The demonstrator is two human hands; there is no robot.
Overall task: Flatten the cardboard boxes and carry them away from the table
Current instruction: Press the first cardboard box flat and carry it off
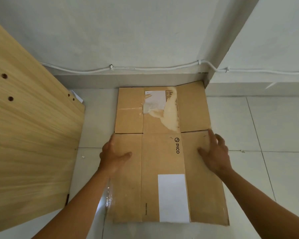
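Both our hands lie open and flat on the flattened cardboard box [162,152], gripping nothing: the left hand [113,156] presses its left edge, the right hand [214,152] its right side panel. Beneath our palms the box rests on the tiled floor [266,135], its long axis running straight away from us toward the wall [145,40]. We judge both hands equally near. Beyond our fingers is a torn white label [155,99].

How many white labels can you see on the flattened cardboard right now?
2: a clean white rectangular label near the person's end of the flattened brown cardboard box, and a torn white label at the wall end. The underside is hidden.
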